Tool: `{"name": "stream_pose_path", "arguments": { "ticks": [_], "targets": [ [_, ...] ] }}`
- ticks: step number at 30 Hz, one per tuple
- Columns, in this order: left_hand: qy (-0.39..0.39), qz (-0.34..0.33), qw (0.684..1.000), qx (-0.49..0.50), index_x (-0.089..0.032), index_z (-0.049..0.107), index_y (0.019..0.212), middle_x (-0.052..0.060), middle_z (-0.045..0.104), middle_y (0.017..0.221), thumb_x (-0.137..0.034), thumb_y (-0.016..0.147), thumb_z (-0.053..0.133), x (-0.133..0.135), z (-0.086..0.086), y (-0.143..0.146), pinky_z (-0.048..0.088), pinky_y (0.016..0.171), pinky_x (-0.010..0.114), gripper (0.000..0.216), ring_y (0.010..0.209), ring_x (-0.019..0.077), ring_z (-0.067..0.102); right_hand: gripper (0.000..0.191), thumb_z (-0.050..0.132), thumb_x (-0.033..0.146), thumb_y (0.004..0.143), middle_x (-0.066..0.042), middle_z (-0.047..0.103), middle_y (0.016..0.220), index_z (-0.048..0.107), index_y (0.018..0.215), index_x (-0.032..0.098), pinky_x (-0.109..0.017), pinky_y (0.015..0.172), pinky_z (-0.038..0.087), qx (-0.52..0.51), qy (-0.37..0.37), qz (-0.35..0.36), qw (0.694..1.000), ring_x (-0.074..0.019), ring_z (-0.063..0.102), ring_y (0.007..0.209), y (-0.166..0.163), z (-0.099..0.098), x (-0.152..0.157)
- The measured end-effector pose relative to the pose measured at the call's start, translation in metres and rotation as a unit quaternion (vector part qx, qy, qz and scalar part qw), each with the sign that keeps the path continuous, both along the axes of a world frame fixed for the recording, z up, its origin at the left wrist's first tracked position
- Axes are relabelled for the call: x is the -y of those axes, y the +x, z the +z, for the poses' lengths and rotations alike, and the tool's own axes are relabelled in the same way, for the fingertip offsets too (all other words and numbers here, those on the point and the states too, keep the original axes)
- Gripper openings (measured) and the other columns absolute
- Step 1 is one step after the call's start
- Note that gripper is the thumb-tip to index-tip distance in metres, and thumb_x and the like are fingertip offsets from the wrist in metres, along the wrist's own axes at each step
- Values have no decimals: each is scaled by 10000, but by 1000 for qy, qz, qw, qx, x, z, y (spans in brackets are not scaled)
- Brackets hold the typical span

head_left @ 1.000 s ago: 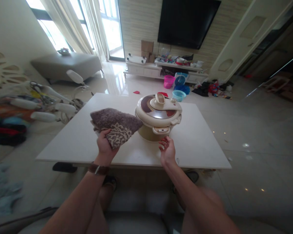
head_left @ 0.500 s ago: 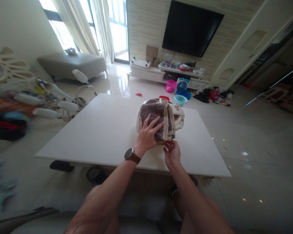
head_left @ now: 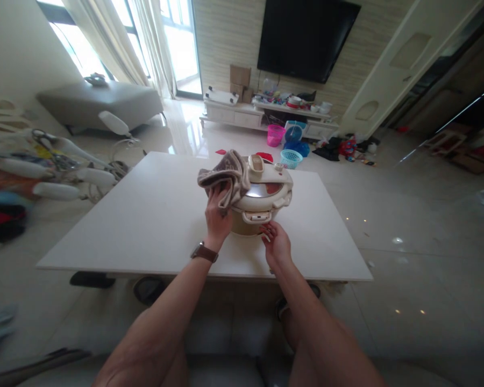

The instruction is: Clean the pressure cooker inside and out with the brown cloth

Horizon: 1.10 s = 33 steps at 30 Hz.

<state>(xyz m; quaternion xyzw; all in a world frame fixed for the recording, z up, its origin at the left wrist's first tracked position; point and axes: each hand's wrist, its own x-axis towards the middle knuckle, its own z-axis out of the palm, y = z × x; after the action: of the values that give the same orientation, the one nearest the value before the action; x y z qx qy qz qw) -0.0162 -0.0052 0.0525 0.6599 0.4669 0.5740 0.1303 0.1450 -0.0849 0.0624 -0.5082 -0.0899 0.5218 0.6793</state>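
A cream pressure cooker [head_left: 262, 201] with its lid on stands upright on the white table [head_left: 161, 215]. My left hand [head_left: 218, 212], below a brown-strapped watch, grips a brown cloth with beige edging [head_left: 228, 174]. The bunched cloth rests against the left side of the lid, and its folds hide part of my fingers. At the cooker's front, my right hand [head_left: 276, 242] is at the underside of the front handle [head_left: 257, 216], fingers curved and apart. Whether its fingertips touch the handle I cannot tell.
Behind the table, a light blue basket [head_left: 291, 158] and a pink basket [head_left: 275, 135] stand on the floor before a low white TV cabinet [head_left: 242, 115]. White lamp-like pieces [head_left: 56, 191] lie to the left. The table's near edge runs just under my forearms.
My left hand has gone from flat on the folded cloth to gripping it, drawing it leftward. The lid and front handle are now uncovered. My right hand stays near the handle.
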Motion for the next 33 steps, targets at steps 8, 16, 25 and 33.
{"name": "stream_pose_path", "arguments": {
  "ticks": [8,16,25,33],
  "targets": [
    [59,-141,967,-203,-291,685,1443,69,599,1584,-280,911,674,37,15,26,43,1368,592,532,1616,340,346,100,621,292,756,59,734,739,653,826,228,-228,587,395,-17,-24,-46,998,-99,587,587,-7,-1,-5],
    [-18,-28,999,8,-225,609,1529,92,558,1621,-208,971,540,4,8,-3,229,1356,489,562,1630,274,322,220,643,289,701,32,726,792,702,895,205,-217,580,392,21,-23,-23,999,-104,631,652,7,-2,-5],
    [12,-44,998,-52,-234,660,1478,114,617,1551,-236,970,539,26,-19,3,324,1309,523,522,1507,309,492,478,594,401,798,-36,678,1417,701,1249,283,-276,820,516,259,102,-80,957,-202,654,1207,30,6,-23],
    [74,-167,954,-239,-224,640,1470,116,693,1445,-344,928,592,58,-3,11,90,1353,615,557,1563,348,417,474,555,426,839,-75,703,1375,734,1232,231,-377,970,536,290,126,-57,947,-252,635,1253,33,2,-27]
  ]
}}
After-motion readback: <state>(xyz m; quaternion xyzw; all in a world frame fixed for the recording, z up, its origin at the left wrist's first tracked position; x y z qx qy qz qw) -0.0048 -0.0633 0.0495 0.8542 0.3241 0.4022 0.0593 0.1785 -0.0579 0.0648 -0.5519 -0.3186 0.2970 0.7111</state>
